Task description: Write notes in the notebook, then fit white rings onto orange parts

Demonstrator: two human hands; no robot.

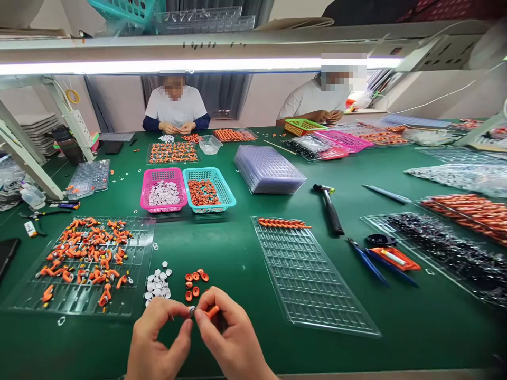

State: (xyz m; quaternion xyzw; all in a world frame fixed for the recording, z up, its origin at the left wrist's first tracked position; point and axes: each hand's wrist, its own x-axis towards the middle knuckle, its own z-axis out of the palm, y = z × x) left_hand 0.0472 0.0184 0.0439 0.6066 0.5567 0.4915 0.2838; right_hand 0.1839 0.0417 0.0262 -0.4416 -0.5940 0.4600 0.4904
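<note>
Near the front edge, my right hand (pixel 233 330) pinches a small orange plastic part (pixel 213 312) between thumb and fingers. My left hand (pixel 160 335) is closed at the fingertips on a small grey-white round piece (pixel 192 311), which meets the end of the orange part. The fingers partly hide both pieces. Just beyond my hands lie a pile of white discs (pixel 158 285) and several orange cup-shaped caps (pixel 195 291). To the left, many orange hook-shaped parts (pixel 89 253) lie loose on a clear plastic tray (pixel 138 264).
A clear slotted tray (pixel 312 279) at right holds one row of orange parts (pixel 283 224). Beyond stand a pink basket (pixel 144 192), a blue basket (pixel 229 195) and stacked clear trays (pixel 269 169). A hammer (pixel 330 211) and blue-handled pliers (pixel 370 264) lie right. Two people sit opposite.
</note>
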